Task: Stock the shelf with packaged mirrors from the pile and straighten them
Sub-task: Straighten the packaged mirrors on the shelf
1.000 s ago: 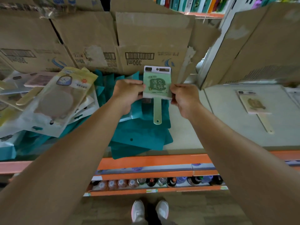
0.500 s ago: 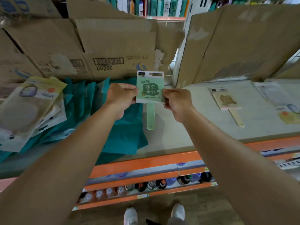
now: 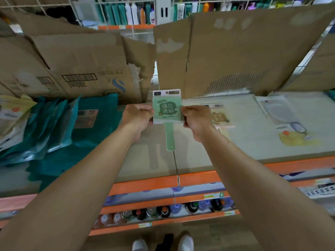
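Note:
A green packaged hand mirror [image 3: 167, 109] with a white card top and a green handle hanging down is held upright above the shelf [image 3: 244, 147]. My left hand [image 3: 137, 117] grips its left edge and my right hand [image 3: 197, 120] grips its right edge. A beige packaged mirror [image 3: 220, 117] lies flat on the shelf just right of my right hand, partly hidden by it. The pile of packaged mirrors [image 3: 12, 116] sits at the far left on teal bags.
Teal bags [image 3: 72, 127] lie on the shelf to the left. Flattened cardboard boxes [image 3: 226, 57] lean along the back. Clear and yellow packets [image 3: 293, 131] lie at the right. Bottles [image 3: 154, 212] fill the lower shelf behind the orange edge [image 3: 199, 178].
Both hands have carried the green mirror to the right, away from the pile and teal bags, toward the beige mirror on the shelf. My view has swung right with them.

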